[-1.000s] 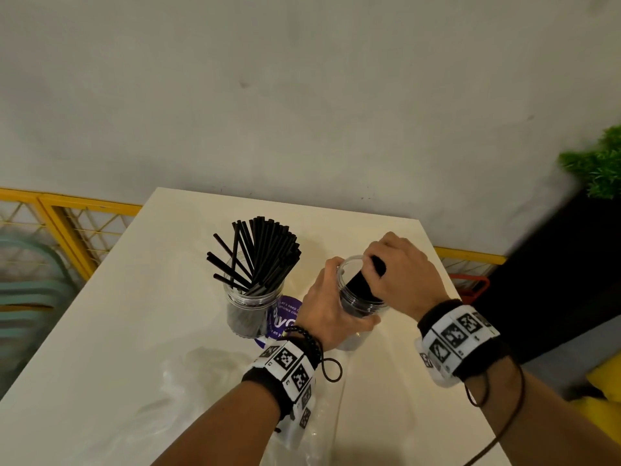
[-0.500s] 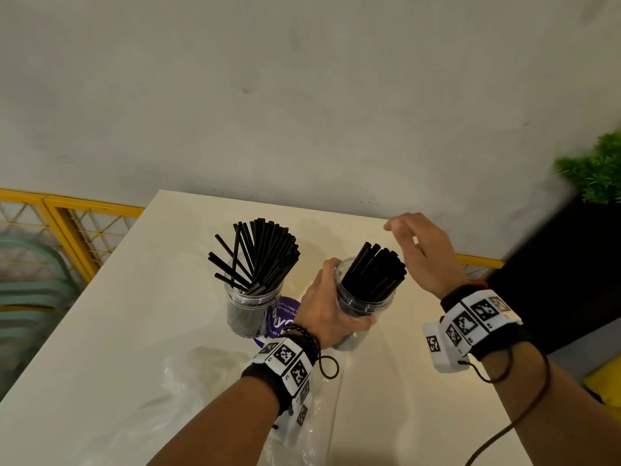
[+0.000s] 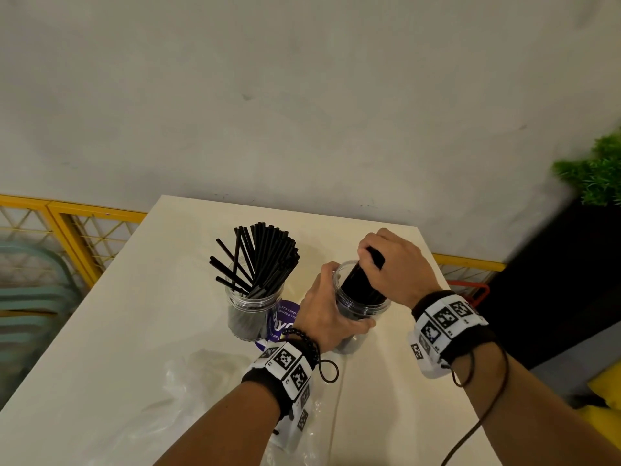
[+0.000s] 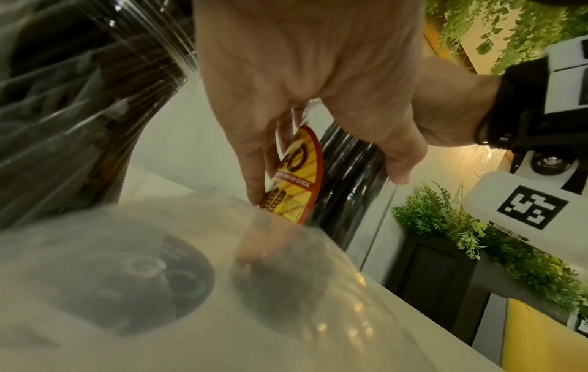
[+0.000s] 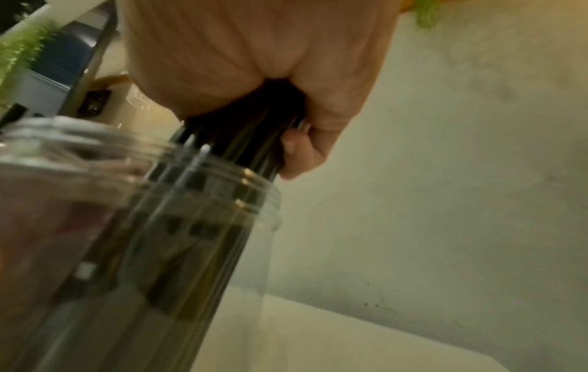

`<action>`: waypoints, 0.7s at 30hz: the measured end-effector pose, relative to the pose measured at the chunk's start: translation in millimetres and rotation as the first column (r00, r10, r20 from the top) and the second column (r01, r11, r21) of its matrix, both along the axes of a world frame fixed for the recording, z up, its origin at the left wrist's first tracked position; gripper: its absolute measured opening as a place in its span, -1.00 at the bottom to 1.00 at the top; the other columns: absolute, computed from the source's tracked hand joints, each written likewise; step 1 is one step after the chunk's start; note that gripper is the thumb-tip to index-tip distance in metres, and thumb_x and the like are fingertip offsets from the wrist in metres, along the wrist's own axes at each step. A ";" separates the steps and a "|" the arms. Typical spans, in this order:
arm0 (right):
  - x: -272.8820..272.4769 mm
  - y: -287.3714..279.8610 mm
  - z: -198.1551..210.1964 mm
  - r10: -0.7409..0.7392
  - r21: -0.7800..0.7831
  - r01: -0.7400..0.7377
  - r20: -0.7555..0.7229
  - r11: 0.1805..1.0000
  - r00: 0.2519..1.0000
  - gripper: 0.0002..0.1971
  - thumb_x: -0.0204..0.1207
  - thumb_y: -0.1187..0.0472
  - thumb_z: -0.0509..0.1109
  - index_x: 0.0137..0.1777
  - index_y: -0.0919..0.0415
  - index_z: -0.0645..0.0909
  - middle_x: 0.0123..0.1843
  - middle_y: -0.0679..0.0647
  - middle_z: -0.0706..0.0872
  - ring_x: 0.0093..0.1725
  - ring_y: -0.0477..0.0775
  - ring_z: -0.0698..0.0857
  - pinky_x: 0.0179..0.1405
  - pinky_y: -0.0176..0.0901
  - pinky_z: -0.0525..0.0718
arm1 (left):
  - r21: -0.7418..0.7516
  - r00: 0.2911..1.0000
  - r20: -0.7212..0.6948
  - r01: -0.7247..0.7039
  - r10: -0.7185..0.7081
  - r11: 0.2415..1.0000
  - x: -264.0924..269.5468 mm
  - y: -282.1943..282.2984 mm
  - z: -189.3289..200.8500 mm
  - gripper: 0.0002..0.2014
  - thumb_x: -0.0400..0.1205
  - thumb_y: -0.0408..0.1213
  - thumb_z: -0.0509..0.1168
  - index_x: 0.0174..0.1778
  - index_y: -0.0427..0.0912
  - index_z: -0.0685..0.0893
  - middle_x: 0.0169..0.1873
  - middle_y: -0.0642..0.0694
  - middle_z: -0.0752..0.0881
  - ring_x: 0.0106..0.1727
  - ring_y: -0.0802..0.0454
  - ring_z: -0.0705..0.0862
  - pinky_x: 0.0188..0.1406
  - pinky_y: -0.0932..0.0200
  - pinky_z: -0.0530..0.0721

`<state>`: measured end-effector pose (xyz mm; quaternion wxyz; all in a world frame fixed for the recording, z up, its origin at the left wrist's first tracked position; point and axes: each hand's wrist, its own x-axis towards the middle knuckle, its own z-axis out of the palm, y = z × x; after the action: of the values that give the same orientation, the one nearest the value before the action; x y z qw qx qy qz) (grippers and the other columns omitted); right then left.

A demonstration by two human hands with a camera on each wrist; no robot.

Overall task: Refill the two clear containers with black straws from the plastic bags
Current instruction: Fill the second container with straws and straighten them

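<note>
Two clear containers stand on the white table (image 3: 117,331). The left container (image 3: 252,314) holds a fanned bunch of black straws (image 3: 265,257). My left hand (image 3: 322,317) grips the right container (image 3: 364,306) by its side; its yellow label (image 4: 296,176) shows between my fingers. My right hand (image 3: 386,264) curls round the tops of the black straw bundle (image 3: 359,284) standing in that container, also the straw bundle (image 5: 254,133) above the container's rim (image 5: 197,171). A crumpled clear plastic bag (image 3: 208,381) lies on the table in front of the containers.
A purple round sticker (image 3: 280,322) lies on the table between the containers. A grey wall rises behind the table. A yellow mesh fence (image 3: 77,230) runs at the left. A black planter with green leaves (image 3: 594,176) stands at the right.
Half a second ago my right hand hovered with straight fingers beside the straws; now it has come back down and grips the bundle's top. My left hand has kept its hold on the container.
</note>
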<state>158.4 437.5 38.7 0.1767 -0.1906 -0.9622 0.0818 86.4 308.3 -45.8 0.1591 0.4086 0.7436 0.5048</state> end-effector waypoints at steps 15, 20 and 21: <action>-5.2 -7.7 -1.7 -0.066 -0.081 0.084 0.201 0.993 0.977 -0.66 0.73 -0.01 0.06 0.29 0.06 0.59 0.36 -0.06 0.62 0.32 0.07 0.54 0.23 0.08 0.63 | -0.042 0.999 0.033 0.010 -0.008 0.999 4.5 -4.6 8.2 0.03 0.28 -0.08 0.69 0.54 -0.04 0.18 0.41 -0.13 0.58 0.38 -0.09 0.61 0.37 0.13 0.60; 6.3 -5.3 24.8 -0.092 -0.259 0.098 0.034 0.961 0.995 -0.62 0.76 -0.01 0.05 0.32 0.12 0.62 0.34 0.07 0.64 0.36 0.14 0.56 0.37 0.02 0.50 | -0.139 0.993 0.118 0.030 -0.013 0.990 2.9 -15.1 16.6 0.37 0.24 0.03 0.71 0.74 -0.02 -0.17 0.73 -0.15 0.19 0.72 -0.14 0.22 0.67 -0.02 0.27; 10.8 -5.3 27.7 -0.105 -0.238 0.096 -0.026 0.966 0.994 -0.66 0.76 0.05 0.08 0.25 0.15 0.65 0.26 0.10 0.67 0.29 0.15 0.60 0.30 -0.03 0.52 | -0.155 0.993 0.114 0.029 -0.012 0.987 3.8 -20.0 20.4 0.38 0.28 0.01 0.69 0.74 -0.05 -0.23 0.75 -0.15 0.10 0.75 -0.11 0.15 0.66 0.06 0.19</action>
<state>169.2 432.1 66.4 0.1749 -0.2572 -0.9311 0.1905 90.2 288.3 -25.4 0.2377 0.3732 0.7665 0.4655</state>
